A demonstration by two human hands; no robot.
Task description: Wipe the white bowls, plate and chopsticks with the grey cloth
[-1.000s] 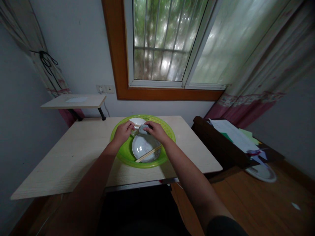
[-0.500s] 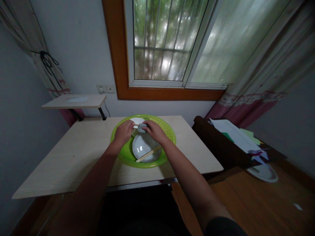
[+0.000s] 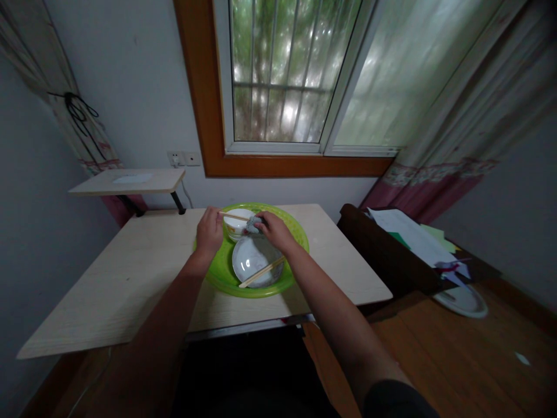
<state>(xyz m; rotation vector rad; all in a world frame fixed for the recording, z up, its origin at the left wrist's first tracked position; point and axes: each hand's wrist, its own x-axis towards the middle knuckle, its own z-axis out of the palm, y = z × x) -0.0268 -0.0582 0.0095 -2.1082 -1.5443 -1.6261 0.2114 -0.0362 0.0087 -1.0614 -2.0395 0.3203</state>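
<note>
My left hand [image 3: 209, 230] is closed on one end of a chopstick [image 3: 234, 216], held level above the far side of a green plastic basin [image 3: 216, 283]. My right hand [image 3: 272, 228] grips a grey-blue cloth [image 3: 252, 225], wrapped around the chopstick's other end. Below them in the basin stands a white bowl [image 3: 236, 232] with a coloured pattern. Closer to me, a whitish plate [image 3: 250, 255] lies in the basin, with more pale chopsticks [image 3: 261, 273] resting across it. The fingertips of my right hand are partly hidden by the cloth.
The basin stands on a pale wooden table [image 3: 143, 278]. A small raised shelf [image 3: 130, 181] with a paper on it is at the back left. To the right, a dark brown piece of furniture [image 3: 383, 255] bears papers [image 3: 409, 235]. A window [image 3: 282, 75] is behind the table.
My left hand has moved left, away from my right hand, so more of the chopstick shows between the cloth and my fingers. The bowl is now less covered.
</note>
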